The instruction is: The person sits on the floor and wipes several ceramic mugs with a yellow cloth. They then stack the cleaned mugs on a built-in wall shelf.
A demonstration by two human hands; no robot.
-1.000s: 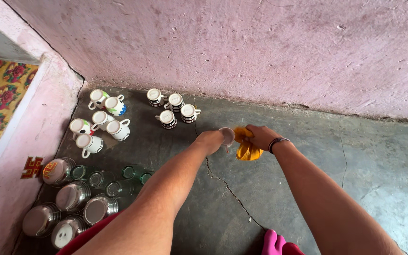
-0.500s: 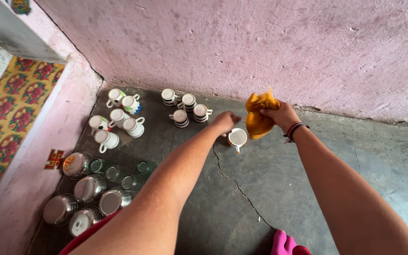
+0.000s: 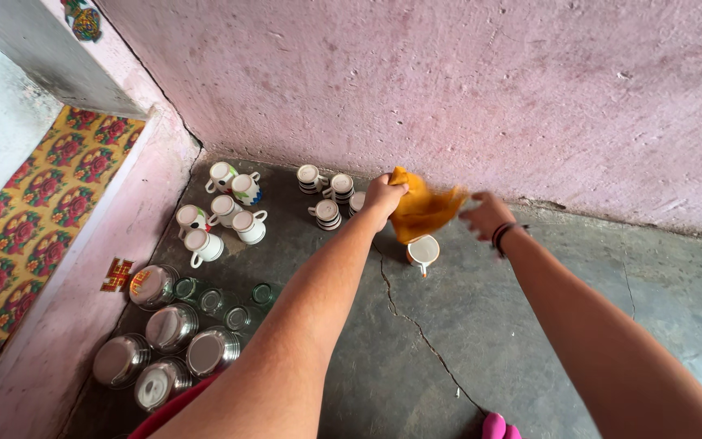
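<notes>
My left hand (image 3: pixel 383 195) is closed on the upper left end of a yellow cloth (image 3: pixel 420 211), which hangs spread out above the floor. My right hand (image 3: pixel 487 216), with a dark band on the wrist, is blurred at the cloth's right tip; whether it still pinches the cloth is unclear. Just under the cloth a white cup (image 3: pixel 422 252) stands upright on the dark floor, its handle turned toward me. Neither hand touches it.
Left of my hands stand striped cups (image 3: pixel 327 195) and white mugs (image 3: pixel 221 215). Closer in sit clear glasses (image 3: pixel 221 301) and steel tumblers (image 3: pixel 164 349). A pink wall (image 3: pixel 448 89) rises behind; a crack (image 3: pixel 416 325) crosses the floor. A floral yellow sheet (image 3: pixel 34 211) lies at left.
The left hand let go of the cup, which now stands on the floor, and rose to grip the cloth. The right hand lifted the cloth off the cup. The view shifted left.
</notes>
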